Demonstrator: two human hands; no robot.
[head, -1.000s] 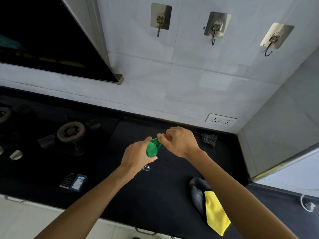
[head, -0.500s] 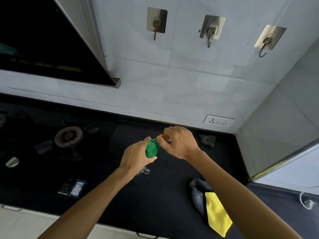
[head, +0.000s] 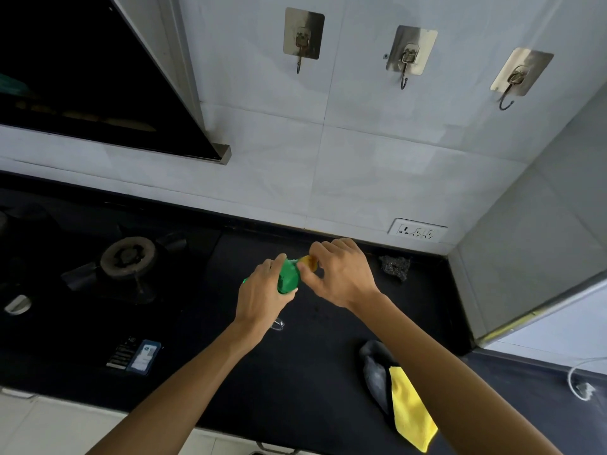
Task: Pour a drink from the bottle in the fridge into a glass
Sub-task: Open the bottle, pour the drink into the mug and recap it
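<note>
1. Filling the upper part of the view, the tiled wall [head: 361, 159] is carrying three metal hooks [head: 303, 36] in a row and a white socket [head: 417, 229] low down near the corner.
2. The black counter [head: 295, 372] is running along below the wall, with a stove burner [head: 128, 257] sitting at its left end and a dark hood [head: 82, 77] hanging above that.
3. The left hand [head: 262, 300] is reaching in over the counter and wrapping its fingers round the body of the green bottle [head: 288, 279], keeping it tilted with the neck pointing up and to the right.
4. The right hand [head: 345, 277] is meeting it from the other side, pinching the yellow cap [head: 308, 262] between thumb and fingertips.
5. A grey and yellow cloth [head: 404, 395] is lying crumpled on the counter beside the right forearm, toward the front edge.
6. The bottle is sitting between the two hands, over the middle of the counter.
7. A dark scrubber [head: 395, 266] is lying by the wall, just right of the right hand.
8. A glass [head: 277, 323] is showing only as a clear edge on the counter under the left wrist, the hand hiding the rest.
9. The cap is sitting at the bottle's mouth, though I cannot tell whether it is screwed on or loose.
</note>
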